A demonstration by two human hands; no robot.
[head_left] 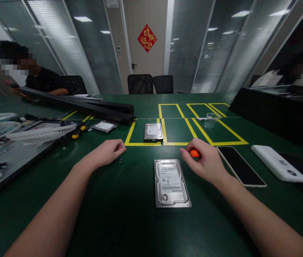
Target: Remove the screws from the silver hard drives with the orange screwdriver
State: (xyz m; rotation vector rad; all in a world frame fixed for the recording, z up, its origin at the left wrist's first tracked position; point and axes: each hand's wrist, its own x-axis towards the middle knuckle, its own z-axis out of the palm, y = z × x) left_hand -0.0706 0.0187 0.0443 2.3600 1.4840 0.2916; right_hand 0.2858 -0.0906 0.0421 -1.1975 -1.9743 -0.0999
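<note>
A silver hard drive [170, 184] lies label up on the green table between my forearms. My right hand [204, 157], just beyond its upper right corner, is closed around something with a rounded orange end [194, 153]; the rest of it is hidden in the palm. On the other side, my left hand [110, 151] rests on the table with fingers curled together. Whatever the fingers may hold cannot be seen. Beside them lie several tiny bright pieces [120, 159], too small to make out. Farther off, a second hard drive [153, 131] sits inside a yellow tape outline.
Left are a third drive [104, 126], a yellow-black screwdriver [79, 132], white fan-like parts [41, 132] and long black bars [87, 105]. A phone [241, 166], a white power bank [278, 163], a clear cup [210, 120] and a black case [264, 114] are right. Two people sit opposite.
</note>
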